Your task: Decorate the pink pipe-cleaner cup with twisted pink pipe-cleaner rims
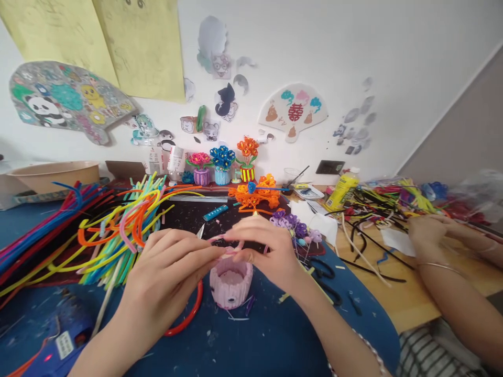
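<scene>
Apparently, in the head view, the left hand and right hand meet, half curled, at a pink strip above the pot, though overlapping fingers hide whether either pinch is closed. A red loop lies left of the pot, beyond it stems; purple flowers crowd the right wrist, with a co-worker's hands farther right.
</scene>
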A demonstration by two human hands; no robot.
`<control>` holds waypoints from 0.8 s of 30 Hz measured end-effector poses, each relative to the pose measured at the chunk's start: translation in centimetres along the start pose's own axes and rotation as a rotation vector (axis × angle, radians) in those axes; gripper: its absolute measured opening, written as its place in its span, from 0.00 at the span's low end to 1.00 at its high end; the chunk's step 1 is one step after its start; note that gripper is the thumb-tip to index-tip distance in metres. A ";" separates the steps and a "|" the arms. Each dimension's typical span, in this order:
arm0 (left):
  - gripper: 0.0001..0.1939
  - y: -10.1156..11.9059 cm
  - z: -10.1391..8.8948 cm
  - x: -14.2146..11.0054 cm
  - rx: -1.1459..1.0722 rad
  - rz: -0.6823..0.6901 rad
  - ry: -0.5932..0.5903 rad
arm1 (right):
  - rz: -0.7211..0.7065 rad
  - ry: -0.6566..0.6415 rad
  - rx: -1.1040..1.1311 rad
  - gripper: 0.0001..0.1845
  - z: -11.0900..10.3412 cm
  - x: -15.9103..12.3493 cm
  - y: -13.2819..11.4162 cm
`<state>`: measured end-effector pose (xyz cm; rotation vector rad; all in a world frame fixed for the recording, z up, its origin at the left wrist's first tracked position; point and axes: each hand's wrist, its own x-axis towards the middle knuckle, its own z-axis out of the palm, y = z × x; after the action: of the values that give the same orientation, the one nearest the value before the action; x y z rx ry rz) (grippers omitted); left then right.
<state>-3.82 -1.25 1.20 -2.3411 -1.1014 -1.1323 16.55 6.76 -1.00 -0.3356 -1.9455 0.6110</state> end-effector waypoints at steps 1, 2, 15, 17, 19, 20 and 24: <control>0.08 0.1 -0.1 0.0 0.001 -0.012 0.008 | 0.094 -0.040 0.036 0.22 -0.5 0.0 0.1; 0.08 0.1 -0.1 0.0 0.000 -0.022 0.021 | 0.200 -0.088 0.073 0.32 -0.9 0.0 0.2; 0.09 0.8 1.0 -1.2 -0.136 0.029 -0.233 | 0.616 -0.646 0.024 0.51 -0.8 -0.7 0.1; 0.08 0.7 0.9 -1.1 -0.144 0.012 -0.204 | 0.593 -0.631 0.020 0.48 -0.7 -0.6 0.1; 0.09 0.8 0.6 -0.9 -0.136 0.018 -0.130 | 0.573 -0.616 0.042 0.46 -0.6 -0.6 0.2; 0.09 0.9 0.5 -0.8 -0.121 0.019 -0.082 | 0.568 -0.611 0.064 0.46 -0.5 -0.6 0.2; 0.10 1.4 0.2 -0.7 -0.062 0.005 0.096 | 0.572 -0.610 0.197 0.47 -0.3 -0.6 0.3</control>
<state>-2.94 -2.38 0.62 -2.3072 -1.0407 -1.2801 17.06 6.77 -1.56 -0.6454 -2.3410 1.3971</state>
